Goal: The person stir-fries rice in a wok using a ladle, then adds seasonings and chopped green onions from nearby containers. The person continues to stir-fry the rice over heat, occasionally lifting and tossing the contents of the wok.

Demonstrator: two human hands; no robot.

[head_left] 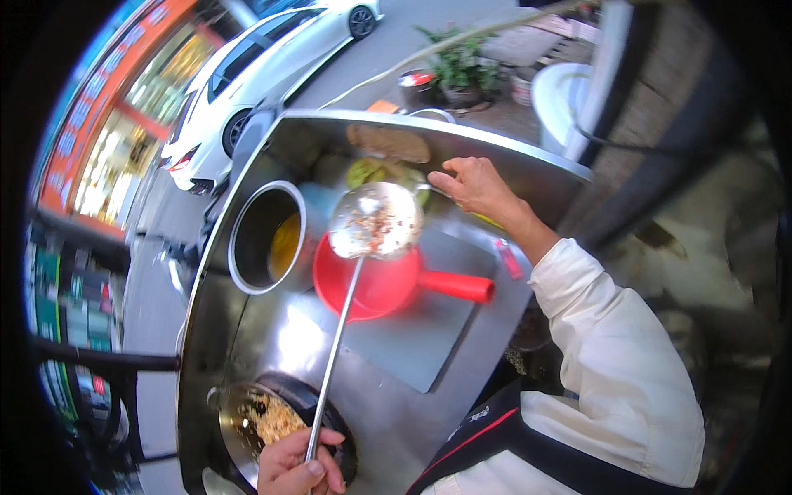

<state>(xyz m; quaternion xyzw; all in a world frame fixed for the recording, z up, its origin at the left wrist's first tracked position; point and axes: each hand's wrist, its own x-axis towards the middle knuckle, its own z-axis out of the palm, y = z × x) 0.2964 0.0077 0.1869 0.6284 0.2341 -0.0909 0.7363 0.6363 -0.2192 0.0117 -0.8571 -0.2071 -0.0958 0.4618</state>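
My left hand [301,466] is closed round the long metal handle of a ladle [375,210] at the bottom of the view. The wide ladle bowl holds reddish-brown bits and hangs over the far part of a red plastic scoop [363,285], whose handle points right. My right hand [478,188] is beyond and to the right of the ladle bowl, its fingers bent together, tips apart from the bowl; anything between them is too small to make out. A metal bowl of light-brown chopped food [276,419] stands beside my left hand.
On the steel counter [256,330], a deep metal pot [268,239] with yellow contents is left of the scoop. A grey board [412,346] lies under the scoop. A raised steel wall [487,136] edges the far side. Beyond are a white car [256,66] and potted plants [462,66].
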